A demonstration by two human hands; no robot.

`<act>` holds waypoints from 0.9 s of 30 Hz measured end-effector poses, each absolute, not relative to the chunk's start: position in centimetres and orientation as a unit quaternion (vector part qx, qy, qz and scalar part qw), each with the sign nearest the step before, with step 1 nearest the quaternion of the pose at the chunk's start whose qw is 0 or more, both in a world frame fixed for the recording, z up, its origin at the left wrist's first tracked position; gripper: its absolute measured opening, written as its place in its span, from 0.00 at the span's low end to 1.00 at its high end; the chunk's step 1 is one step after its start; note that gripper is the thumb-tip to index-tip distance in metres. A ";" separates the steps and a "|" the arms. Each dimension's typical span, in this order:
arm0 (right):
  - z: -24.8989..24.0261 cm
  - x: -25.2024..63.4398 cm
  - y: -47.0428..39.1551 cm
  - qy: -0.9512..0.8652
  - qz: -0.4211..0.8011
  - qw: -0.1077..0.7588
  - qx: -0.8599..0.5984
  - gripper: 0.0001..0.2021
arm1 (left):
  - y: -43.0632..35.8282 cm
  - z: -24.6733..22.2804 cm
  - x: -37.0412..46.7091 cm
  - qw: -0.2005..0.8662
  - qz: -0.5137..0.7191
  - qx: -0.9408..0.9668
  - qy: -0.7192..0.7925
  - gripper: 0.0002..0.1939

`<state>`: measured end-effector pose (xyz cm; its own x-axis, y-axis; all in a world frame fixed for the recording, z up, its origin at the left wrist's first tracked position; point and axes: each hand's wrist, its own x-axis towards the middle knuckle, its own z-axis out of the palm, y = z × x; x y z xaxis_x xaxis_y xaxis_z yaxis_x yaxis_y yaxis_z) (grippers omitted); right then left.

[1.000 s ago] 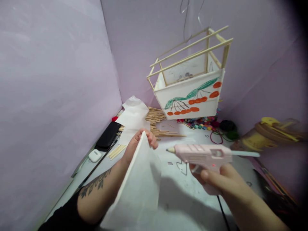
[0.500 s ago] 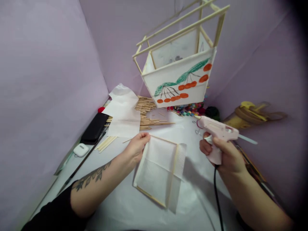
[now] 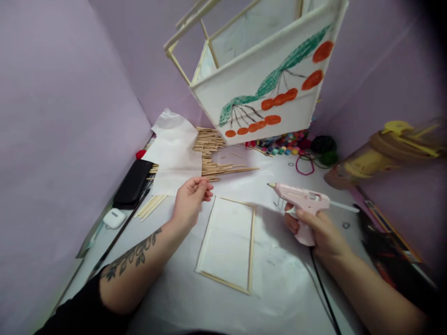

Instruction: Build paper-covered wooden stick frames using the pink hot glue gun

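Note:
A flat rectangular frame of thin sticks [image 3: 252, 246] with white sheet material lies on the white-covered table. Just above its upper left corner is my left hand [image 3: 191, 197], its fingers curled together; whether something small is between them cannot be made out. My right hand [image 3: 314, 230] grips a pale pink glue gun [image 3: 302, 197], nozzle pointing left and a clear glue stick out of its back. Over the far side hangs a stick structure with white panels [image 3: 254, 100], painted with green leaves and orange-red berries.
Bundles of wooden sticks [image 3: 209, 142] and a white sheet [image 3: 174, 158] lie at the back. Along the left are a black case [image 3: 132, 184], a white earbud case [image 3: 114, 217] and a dark rod. A cup [image 3: 373, 151] and yarn [image 3: 323, 144] are at the right.
My left hand has let go of the stick frame, which now lies flat on the table. The view has shifted, and the painted structure appears larger. The glue gun remains in my right hand.

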<state>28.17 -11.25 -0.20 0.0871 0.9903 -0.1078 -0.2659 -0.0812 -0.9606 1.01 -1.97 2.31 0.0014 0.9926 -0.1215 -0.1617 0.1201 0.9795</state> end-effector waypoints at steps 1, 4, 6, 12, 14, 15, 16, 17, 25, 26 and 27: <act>-0.5 28.1 -11.2 -0.377 0.561 0.560 -0.479 0.12 | -1.9 2.3 0.9 0.567 0.499 0.432 0.493 0.14; -0.9 28.1 -10.9 -0.373 0.571 0.558 -0.474 0.11 | -1.9 2.2 0.3 0.537 0.442 0.494 0.522 0.14; -1.0 28.2 -10.8 -0.371 0.574 0.557 -0.472 0.11 | -1.8 1.9 -0.4 0.481 0.373 0.581 0.541 0.12; -1.1 28.3 -10.8 -0.365 0.578 0.556 -0.473 0.11 | -1.3 0.9 -2.1 0.120 0.195 0.883 0.411 0.16; -1.1 28.3 -10.8 -0.366 0.577 0.555 -0.474 0.11 | -1.3 0.7 -2.1 0.013 0.146 0.922 0.358 0.17; -1.1 28.3 -10.8 -0.367 0.577 0.554 -0.474 0.11 | -1.2 0.6 -2.1 -0.022 0.128 0.932 0.338 0.16; -1.2 28.3 -10.7 -0.369 0.577 0.553 -0.475 0.11 | -1.2 0.4 -2.0 -0.045 0.116 0.939 0.322 0.16; -1.2 28.3 -10.7 -0.371 0.577 0.550 -0.476 0.11 | -1.2 0.3 -2.0 -0.058 0.114 0.942 0.309 0.15; -0.7 28.5 -10.8 -0.375 0.581 0.539 -0.481 0.11 | -1.5 2.7 -2.4 0.228 0.160 0.901 0.331 0.10; -0.7 28.5 -10.9 -0.374 0.583 0.539 -0.479 0.11 | -1.8 3.7 -2.5 0.311 0.076 0.901 0.292 0.08; -0.6 28.5 -10.9 -0.372 0.584 0.539 -0.479 0.11 | -2.1 4.8 -2.5 0.376 0.002 0.889 0.262 0.05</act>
